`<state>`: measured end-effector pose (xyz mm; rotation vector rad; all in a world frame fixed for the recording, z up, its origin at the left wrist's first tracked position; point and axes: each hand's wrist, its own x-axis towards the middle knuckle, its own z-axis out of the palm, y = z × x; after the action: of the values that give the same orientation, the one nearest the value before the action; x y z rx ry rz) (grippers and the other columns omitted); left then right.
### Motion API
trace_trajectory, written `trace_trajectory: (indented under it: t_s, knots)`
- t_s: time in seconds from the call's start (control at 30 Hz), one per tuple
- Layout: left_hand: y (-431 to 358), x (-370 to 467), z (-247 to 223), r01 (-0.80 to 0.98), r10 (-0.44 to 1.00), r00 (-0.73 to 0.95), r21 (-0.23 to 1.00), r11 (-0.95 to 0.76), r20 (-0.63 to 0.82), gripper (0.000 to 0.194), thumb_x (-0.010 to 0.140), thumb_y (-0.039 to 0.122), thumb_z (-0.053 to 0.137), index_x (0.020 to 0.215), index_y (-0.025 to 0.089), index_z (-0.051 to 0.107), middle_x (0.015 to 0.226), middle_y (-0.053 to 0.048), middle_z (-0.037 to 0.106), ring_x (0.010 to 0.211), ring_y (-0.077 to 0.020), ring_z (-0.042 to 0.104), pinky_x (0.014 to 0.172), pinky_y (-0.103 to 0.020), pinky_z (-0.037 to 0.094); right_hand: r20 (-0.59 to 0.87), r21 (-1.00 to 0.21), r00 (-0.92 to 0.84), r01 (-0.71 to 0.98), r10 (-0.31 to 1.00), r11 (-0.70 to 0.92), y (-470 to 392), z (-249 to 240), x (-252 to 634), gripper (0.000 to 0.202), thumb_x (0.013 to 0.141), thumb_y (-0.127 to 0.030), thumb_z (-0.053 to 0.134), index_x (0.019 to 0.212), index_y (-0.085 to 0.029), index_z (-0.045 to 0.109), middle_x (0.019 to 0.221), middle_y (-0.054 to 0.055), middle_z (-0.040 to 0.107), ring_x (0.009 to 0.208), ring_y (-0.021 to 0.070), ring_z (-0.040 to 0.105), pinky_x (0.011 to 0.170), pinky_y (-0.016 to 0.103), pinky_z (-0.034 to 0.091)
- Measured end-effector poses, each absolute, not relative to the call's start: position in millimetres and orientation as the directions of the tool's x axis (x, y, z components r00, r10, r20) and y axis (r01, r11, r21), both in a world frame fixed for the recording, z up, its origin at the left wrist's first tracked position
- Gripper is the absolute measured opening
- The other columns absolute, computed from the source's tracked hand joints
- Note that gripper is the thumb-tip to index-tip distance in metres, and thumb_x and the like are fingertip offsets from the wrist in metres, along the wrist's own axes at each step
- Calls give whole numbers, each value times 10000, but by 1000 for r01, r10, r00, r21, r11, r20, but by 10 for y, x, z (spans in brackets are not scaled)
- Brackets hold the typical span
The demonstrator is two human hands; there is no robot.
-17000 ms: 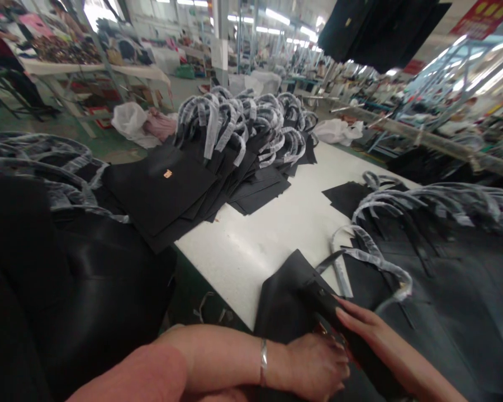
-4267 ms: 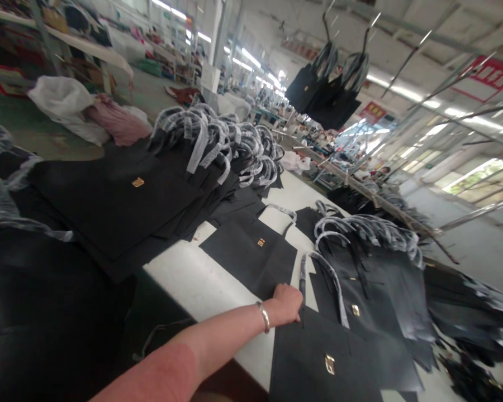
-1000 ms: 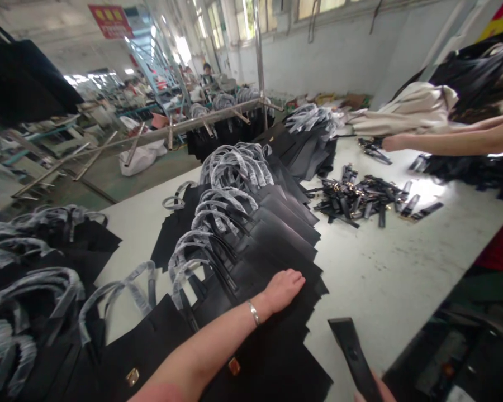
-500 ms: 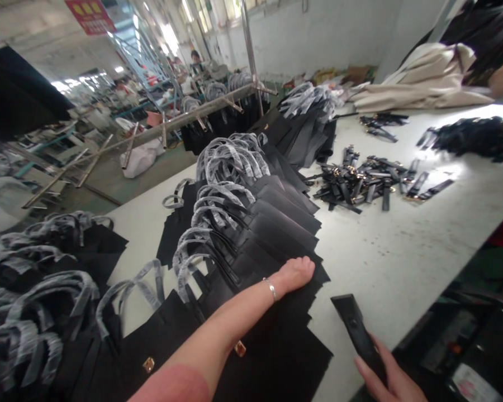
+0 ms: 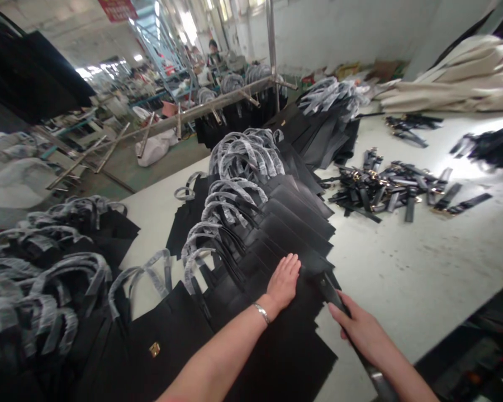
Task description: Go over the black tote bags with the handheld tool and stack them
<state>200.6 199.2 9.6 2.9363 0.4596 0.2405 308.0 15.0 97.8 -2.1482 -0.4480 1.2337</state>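
Overlapping black bag panels with plastic-wrapped handles lie fanned in a row across the table. My left hand rests flat on the nearer panels, fingers stretched out and holding nothing. To its right, my right hand is closed round a long black strap, whose far end meets the edge of the panels. A small round mark shows near that end. Lower left, a gold clasp sits on the front panel. The lower part of the strap runs beneath my right wrist.
Beyond my right hand, a heap of short black straps with gold fittings lies on the white table. More handled panels are at left. A metal rack stands behind; beige material is piled at back right.
My right hand has brought the strap up and left to the panels' edge. My left hand has drawn back slightly and its curled fingers have flattened out. The view has shifted.
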Motion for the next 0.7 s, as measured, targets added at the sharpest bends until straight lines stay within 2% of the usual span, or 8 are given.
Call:
trace_trajectory:
  t_s: [0.13, 0.3, 0.4, 0.5, 0.6, 0.7]
  knots:
    - [1992, 2021, 85, 292, 318, 939, 187, -938, 129, 416, 956, 163, 337, 1368, 152, 398, 1477, -83, 342, 1408, -161, 211, 1170, -378, 260, -684, -650, 465, -40, 562, -759, 118, 1002, 3136, 579, 811, -523, 404, 1285, -192, 448, 625, -18, 586, 482, 179, 590, 451, 272, 444]
    - [2003, 2023, 141, 276, 308, 944, 232, -933, 114, 470, 907, 106, 372, 1376, 139, 386, 1483, -84, 330, 1412, -175, 199, 1174, -392, 254, -686, -648, 460, -33, 564, -761, 185, 1042, 3158, 554, 804, -506, 438, 1236, -166, 510, 584, -25, 575, 427, 171, 568, 409, 270, 424]
    - [2014, 2023, 178, 276, 312, 944, 258, -926, 108, 471, 899, 94, 362, 1367, 141, 399, 1475, -79, 347, 1401, -177, 234, 1167, -400, 267, -623, -680, 529, -3, 576, -733, 344, 1078, 3212, 581, 805, -536, 465, 1264, -183, 518, 567, -32, 586, 488, 188, 603, 483, 287, 460]
    - [1995, 1986, 204, 280, 318, 942, 269, -921, 110, 462, 897, 92, 366, 1352, 153, 418, 1459, -62, 378, 1379, -166, 286, 1162, -378, 278, -551, -695, 632, 13, 544, -719, 294, 1158, 3316, 668, 800, -589, 466, 1350, -210, 451, 545, -42, 596, 572, 214, 640, 583, 316, 481]
    - [1941, 1945, 251, 279, 304, 947, 201, -939, 107, 442, 889, 94, 389, 1324, 150, 441, 1430, -70, 415, 1347, -176, 338, 1129, -365, 323, -541, -674, 695, -22, 473, -739, 1, 1213, 3421, 736, 759, -645, 489, 1364, -229, 440, 524, -38, 621, 583, 236, 647, 592, 337, 474]
    - [1895, 2023, 351, 252, 262, 961, 103, -962, 93, 336, 883, 102, 422, 1206, 122, 516, 1298, -107, 519, 1212, -200, 469, 1035, -359, 408, -586, -638, 701, -88, 408, -765, -307, 1152, 3456, 777, 725, -699, 490, 1338, -222, 458, 498, -34, 627, 563, 249, 639, 554, 341, 460]
